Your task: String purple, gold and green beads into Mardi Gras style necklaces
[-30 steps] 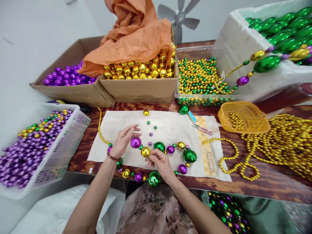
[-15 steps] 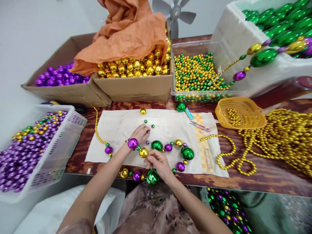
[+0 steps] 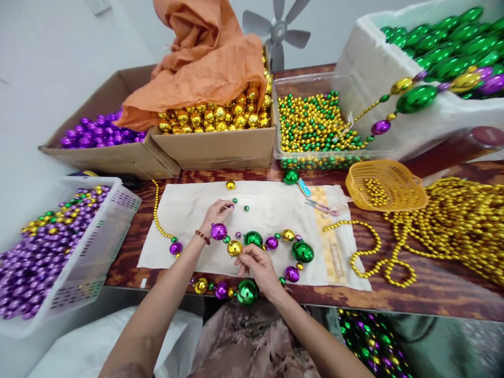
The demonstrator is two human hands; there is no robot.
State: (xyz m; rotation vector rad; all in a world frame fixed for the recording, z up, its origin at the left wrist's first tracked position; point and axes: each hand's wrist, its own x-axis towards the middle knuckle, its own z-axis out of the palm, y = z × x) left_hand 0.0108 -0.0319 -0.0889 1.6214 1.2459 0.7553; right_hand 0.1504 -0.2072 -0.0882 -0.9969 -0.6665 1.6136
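My left hand [image 3: 218, 214] is closed in a pinch over the cloth, with a small purple bead [image 3: 231, 208] at its fingertips. A brown bead bracelet [image 3: 203, 237] circles that wrist. My right hand [image 3: 255, 263] grips a bead strand by a large gold bead [image 3: 235, 248]. Beyond it on the strand come a small green bead and a large purple bead [image 3: 219, 231]. The strand's large green [image 3: 302, 252], purple and gold beads curve round on the cloth and along the table edge. Two small green beads [image 3: 246, 208] and a gold bead [image 3: 230, 185] lie loose near my left hand.
A white cloth [image 3: 189, 210] covers the table's middle, with snips [image 3: 322, 207] and a green bead [image 3: 291, 177] at its right. Boxes and baskets of beads stand behind and left. A yellow basket [image 3: 409, 202] and piled gold strands [image 3: 464, 226] lie right.
My left hand has drawn back slightly to the left, and the small purple bead has come up off the cloth in its fingertips. My right hand keeps its grip on the gold bead.
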